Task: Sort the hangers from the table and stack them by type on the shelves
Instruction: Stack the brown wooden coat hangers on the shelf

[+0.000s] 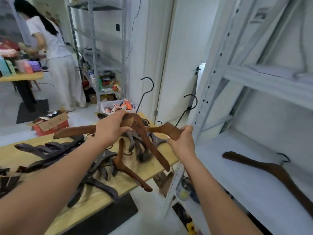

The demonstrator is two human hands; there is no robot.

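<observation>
Hangers [147, 141] in left hand [110, 131], right hand [183, 141].

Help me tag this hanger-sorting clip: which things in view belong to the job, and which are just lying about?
Job: left hand gripping the first brown hanger; right hand gripping the second brown hanger; dark hangers on the table; shelved brown hanger on the white shelf.
Lying about: cardboard box on the floor; bin of packets; far rack.

My left grip [110, 131] holds one brown hanger [152, 146] over the desk [88, 206]; my right grip [182, 143] holds a second hanger [160, 128].
</observation>
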